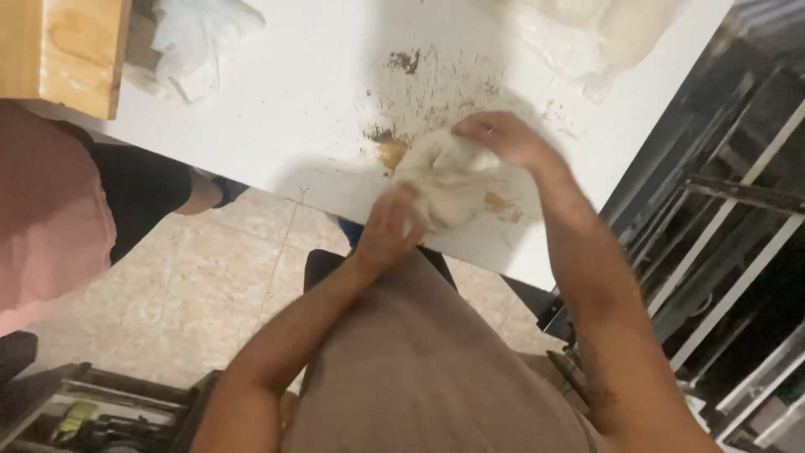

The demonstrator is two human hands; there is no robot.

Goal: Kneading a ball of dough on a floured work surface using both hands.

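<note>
- Now the left hand curls its fingers closed into the near side of a pale lump of dough, just at the near edge of the white table.
- Right hand grips the dough's far top, fingers bent shut over it.
- Dough lies on the tabletop between both hands, beside brown smears (one patch touches it).
- Bare tabletop spreads left of the dough; a wooden block and crumpled white cloth sit at the far-left corner.
- Metal racks crowd the right edge; another person's pink garment stands left, well apart.
</note>
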